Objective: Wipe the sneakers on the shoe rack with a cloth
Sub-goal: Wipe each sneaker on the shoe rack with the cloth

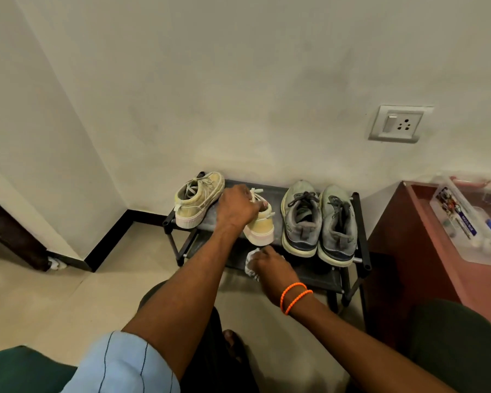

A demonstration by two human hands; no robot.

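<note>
A person's outstretched left hand [237,207] grips a beige sneaker [260,224] on the black shoe rack [360,219], while the right hand [270,265], orange bands [295,296] at its wrist, clutches a white cloth [251,258] just below; no writing is legible

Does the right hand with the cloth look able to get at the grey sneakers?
Probably yes. The right hand and cloth sit just left of the grey sneakers, whose heels face outward on the rack, nothing between.
</note>
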